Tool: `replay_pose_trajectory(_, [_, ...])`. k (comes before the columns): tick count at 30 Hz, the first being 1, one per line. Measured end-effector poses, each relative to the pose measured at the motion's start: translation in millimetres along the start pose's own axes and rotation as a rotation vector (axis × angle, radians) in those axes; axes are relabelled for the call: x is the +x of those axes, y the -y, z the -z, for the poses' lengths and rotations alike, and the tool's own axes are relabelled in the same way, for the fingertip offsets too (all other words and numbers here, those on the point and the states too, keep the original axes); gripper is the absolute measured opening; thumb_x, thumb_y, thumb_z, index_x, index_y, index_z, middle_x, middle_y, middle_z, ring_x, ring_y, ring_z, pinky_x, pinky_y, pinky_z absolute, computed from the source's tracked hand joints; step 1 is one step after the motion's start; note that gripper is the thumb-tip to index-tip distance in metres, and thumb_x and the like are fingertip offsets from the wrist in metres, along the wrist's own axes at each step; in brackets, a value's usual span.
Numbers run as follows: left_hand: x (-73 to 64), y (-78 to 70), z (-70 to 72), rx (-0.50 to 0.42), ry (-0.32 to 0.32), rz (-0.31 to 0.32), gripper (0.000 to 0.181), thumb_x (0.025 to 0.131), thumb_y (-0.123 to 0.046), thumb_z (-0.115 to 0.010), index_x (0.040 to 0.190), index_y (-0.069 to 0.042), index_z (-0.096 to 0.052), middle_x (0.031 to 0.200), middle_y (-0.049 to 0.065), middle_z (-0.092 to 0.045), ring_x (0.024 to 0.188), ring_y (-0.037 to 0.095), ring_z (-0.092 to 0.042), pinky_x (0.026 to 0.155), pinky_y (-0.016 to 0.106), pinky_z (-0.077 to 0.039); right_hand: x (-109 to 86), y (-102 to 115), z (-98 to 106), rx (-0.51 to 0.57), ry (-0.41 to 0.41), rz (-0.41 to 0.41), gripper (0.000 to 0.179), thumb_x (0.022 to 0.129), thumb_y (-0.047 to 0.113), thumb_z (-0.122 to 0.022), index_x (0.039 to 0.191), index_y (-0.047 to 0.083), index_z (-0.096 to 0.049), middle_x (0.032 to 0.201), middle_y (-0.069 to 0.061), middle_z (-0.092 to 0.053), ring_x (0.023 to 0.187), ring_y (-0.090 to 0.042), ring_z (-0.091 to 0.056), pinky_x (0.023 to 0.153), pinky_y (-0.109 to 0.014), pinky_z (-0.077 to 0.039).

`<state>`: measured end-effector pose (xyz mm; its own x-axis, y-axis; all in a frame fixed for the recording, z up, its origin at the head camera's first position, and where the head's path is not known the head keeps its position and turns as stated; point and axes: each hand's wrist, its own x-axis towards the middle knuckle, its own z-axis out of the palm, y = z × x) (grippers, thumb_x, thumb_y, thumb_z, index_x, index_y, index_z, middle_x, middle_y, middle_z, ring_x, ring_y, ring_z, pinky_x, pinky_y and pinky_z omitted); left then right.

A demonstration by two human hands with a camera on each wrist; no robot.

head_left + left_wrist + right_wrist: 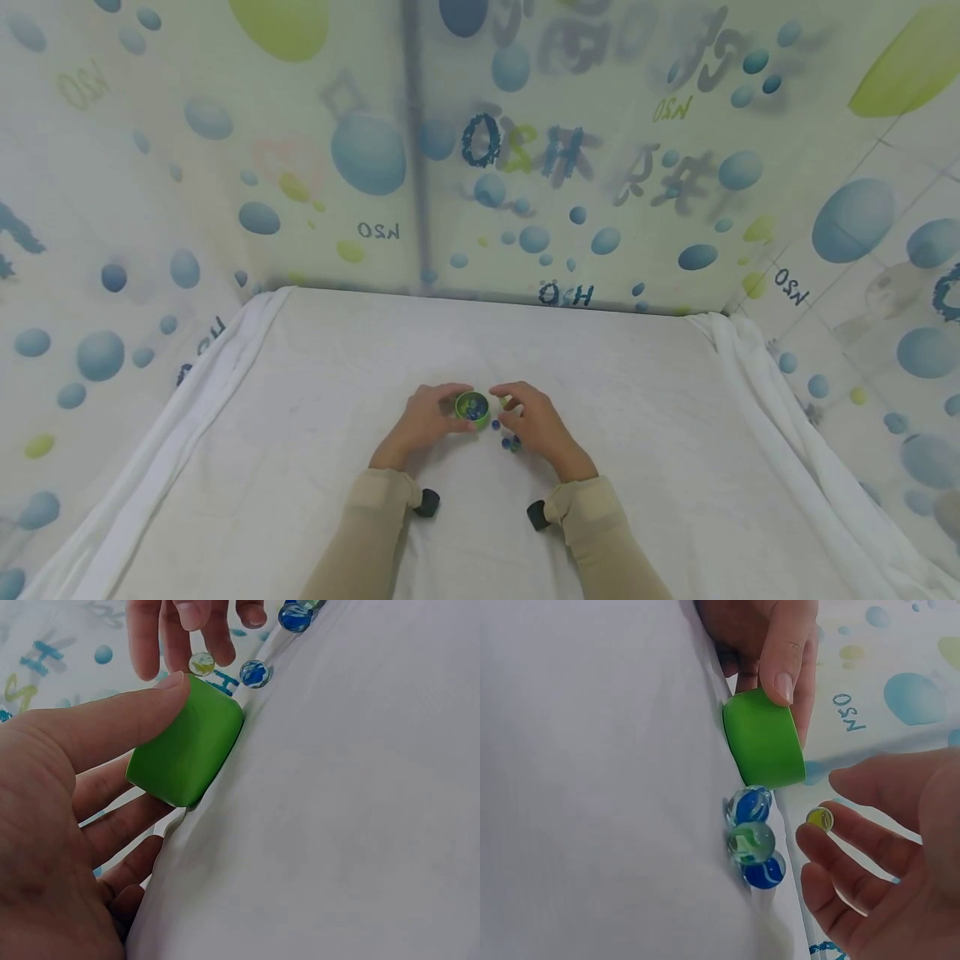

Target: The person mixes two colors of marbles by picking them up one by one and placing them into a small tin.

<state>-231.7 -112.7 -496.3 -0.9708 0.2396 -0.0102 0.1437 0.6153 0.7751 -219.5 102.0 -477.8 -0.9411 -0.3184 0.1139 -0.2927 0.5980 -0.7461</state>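
Observation:
My left hand (425, 418) grips a small green bowl (187, 746) between thumb and fingers as it stands upright on the white cloth. Inside lie several blue and green marbles (474, 408). Just to the bowl's right hovers my right hand (534, 421), a yellow-green marble (820, 819) held at its fingertips above the cloth, seemingly between two fingers; its thumb is apart from the marble. Beside the bowl a blue marble (256, 673) rests on the cloth. Nearer me, a green swirled marble (751, 842) sits against blue ones.
White cloth (360, 350) covers the table, bunched into folds (742, 367) along its left and right edges. Behind it hangs a printed curtain (465, 217) with blue and green dots. Dark wrist devices (427, 502) are worn on both sleeves.

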Motion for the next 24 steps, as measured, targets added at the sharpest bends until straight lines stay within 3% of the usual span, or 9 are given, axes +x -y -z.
replay_pose_trajectory(24, [0.1, 0.1, -0.1, 0.007, -0.006, -0.014, 0.059, 0.071, -0.035, -0.086, 0.125, -0.023, -0.066, 0.135, 0.004, -0.058, 0.125, 0.033, -0.041, 0.107, 0.06, -0.021, 0.1, 6.8, -0.7, 0.025, -0.016, 0.143, 0.037, 0.087, -0.002, -0.067, 0.121, 0.013, -0.064, 0.115, 0.0, -0.064, 0.095, -0.016, -0.061, 0.077, -0.032, -0.051])
